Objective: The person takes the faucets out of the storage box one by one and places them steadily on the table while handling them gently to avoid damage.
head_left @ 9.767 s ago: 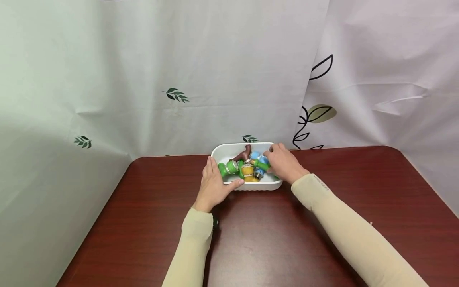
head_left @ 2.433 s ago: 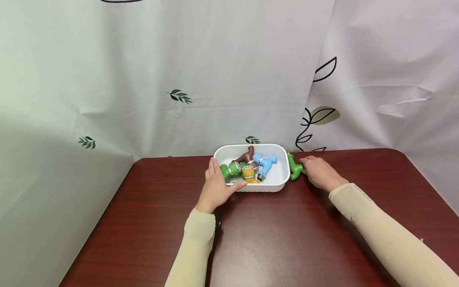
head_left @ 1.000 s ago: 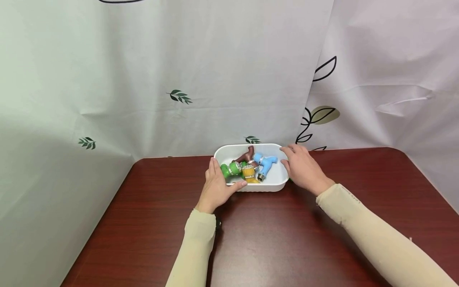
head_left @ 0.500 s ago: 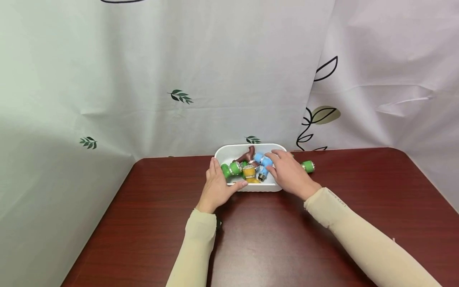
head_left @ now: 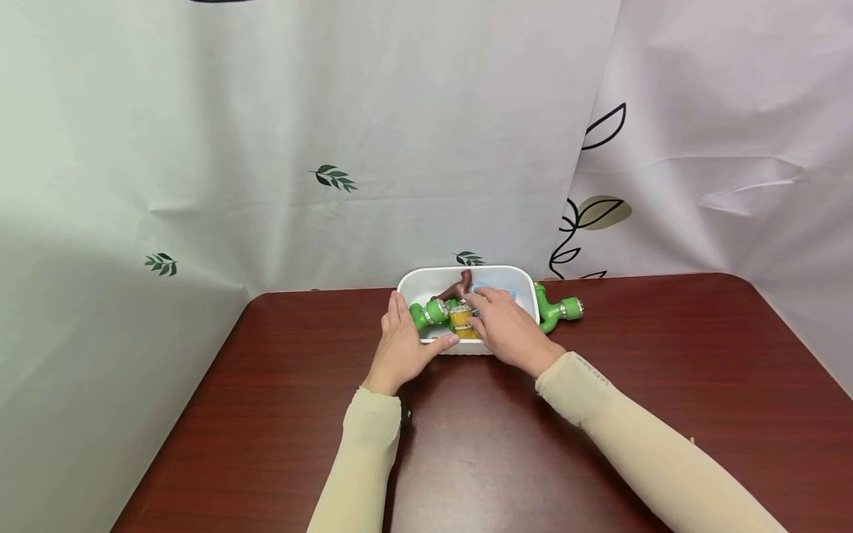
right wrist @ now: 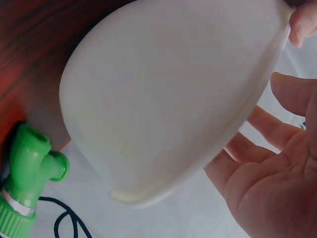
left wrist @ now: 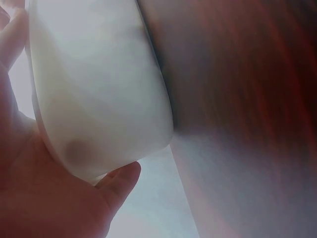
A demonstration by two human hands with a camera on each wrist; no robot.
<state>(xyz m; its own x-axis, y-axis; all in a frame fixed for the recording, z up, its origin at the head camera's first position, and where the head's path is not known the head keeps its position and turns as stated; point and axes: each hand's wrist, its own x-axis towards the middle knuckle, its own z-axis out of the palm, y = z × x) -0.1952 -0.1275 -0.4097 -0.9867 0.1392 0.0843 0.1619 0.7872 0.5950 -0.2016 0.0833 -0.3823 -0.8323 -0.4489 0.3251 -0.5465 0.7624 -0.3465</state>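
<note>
A white plastic tray [head_left: 526, 275] stands at the table's back edge with several plastic taps in it. My left hand [head_left: 400, 340] holds its left end, fingers along the side and thumb over the front rim. Inside lie a green tap [head_left: 433, 312], a yellow tap [head_left: 461, 318] and a brown tap [head_left: 458, 287]. My right hand [head_left: 509, 326] reaches over the front rim, thumb and fingertips spread apart near the yellow tap. It hides most of the blue tap [head_left: 508, 291]. Another green tap [right wrist: 32, 158] lies on the table just right of the tray.
The reddish-brown wooden table [head_left: 266, 414] stretches toward me and to both sides. A pale curtain [head_left: 413, 148] with leaf prints hangs right behind the tray.
A green tap left the tray with my right hand and now rests outside its right end. My right hand has since returned leftward, passing over the blue tap. The left hand stays put.
</note>
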